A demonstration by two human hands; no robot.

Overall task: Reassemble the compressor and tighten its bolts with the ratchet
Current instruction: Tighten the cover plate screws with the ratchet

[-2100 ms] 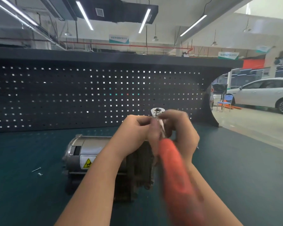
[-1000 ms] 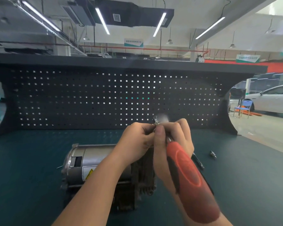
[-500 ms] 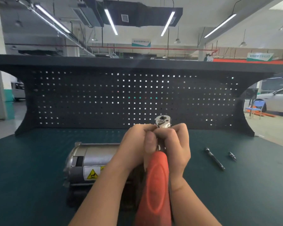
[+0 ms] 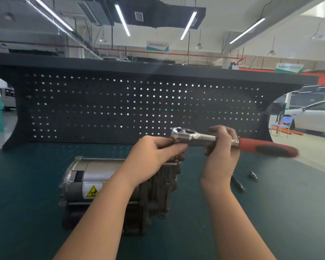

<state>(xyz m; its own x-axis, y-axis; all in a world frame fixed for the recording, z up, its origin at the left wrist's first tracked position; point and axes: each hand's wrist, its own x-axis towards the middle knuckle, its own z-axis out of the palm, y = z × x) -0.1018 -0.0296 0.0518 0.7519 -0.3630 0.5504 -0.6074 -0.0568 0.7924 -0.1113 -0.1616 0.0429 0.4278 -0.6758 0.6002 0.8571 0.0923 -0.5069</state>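
Observation:
The compressor (image 4: 94, 177), a silver cylinder with a yellow warning label and a dark finned end, lies on its side on the green bench mat. Above its dark end I hold the ratchet (image 4: 193, 136) level, its red and black handle pointing right. My right hand (image 4: 221, 147) grips the metal shank just behind the head. My left hand (image 4: 154, 154) pinches something under the ratchet head; what it pinches is hidden by the fingers.
A black extension bar (image 4: 237, 182) and a small socket bit (image 4: 253, 175) lie on the mat (image 4: 26, 184) right of my right wrist. A dark pegboard (image 4: 120, 106) stands along the back of the bench. A white car (image 4: 311, 117) is parked far right.
The ratchet handle has swung from pointing toward me to pointing right, so the tool now lies level. My right hand has shifted right along the shank. My left hand stays under the head.

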